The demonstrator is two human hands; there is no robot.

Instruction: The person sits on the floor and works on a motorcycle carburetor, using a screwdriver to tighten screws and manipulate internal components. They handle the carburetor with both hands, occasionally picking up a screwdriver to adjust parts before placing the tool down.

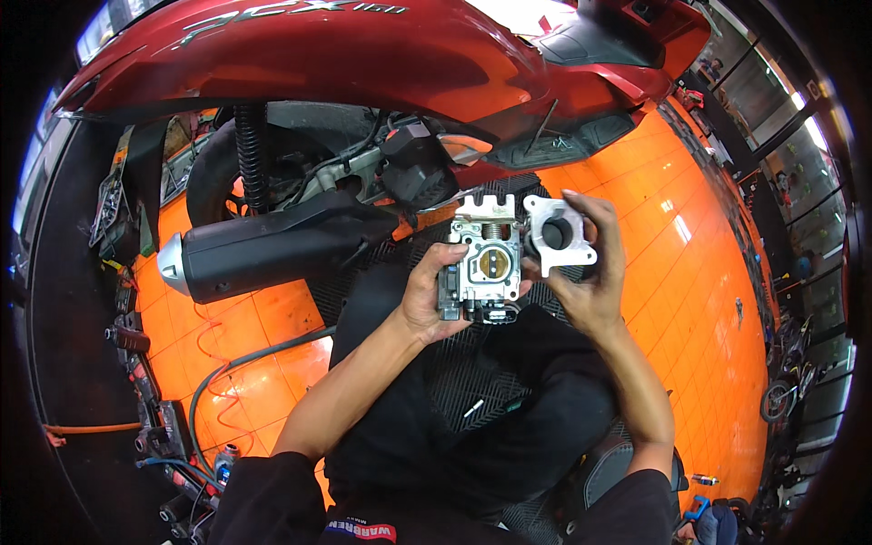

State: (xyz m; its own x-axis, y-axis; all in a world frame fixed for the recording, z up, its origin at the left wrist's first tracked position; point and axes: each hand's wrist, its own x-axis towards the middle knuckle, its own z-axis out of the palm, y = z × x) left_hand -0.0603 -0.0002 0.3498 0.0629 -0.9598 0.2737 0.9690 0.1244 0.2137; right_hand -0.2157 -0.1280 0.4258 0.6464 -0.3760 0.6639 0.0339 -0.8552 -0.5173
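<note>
My left hand (427,295) is closed round a throttle body (491,238), a silver metal block with a round bore and a brass-coloured butterfly plate across it. A spring shows near its top, and black plastic parts sit at its left side and bottom. Close to its right, my right hand (595,272) grips an intake manifold (556,234), a silver flanged piece with a dark round opening and bolt holes at its corners. Both parts are held up side by side above my lap; whether they touch I cannot tell.
A red scooter (363,64) stands just ahead, its black exhaust muffler (282,247) reaching left. Orange tiles (672,300) cover the floor, with a black mat (454,391) beneath me. A dark hose (263,351) runs at left. Bottles and tools line the left wall.
</note>
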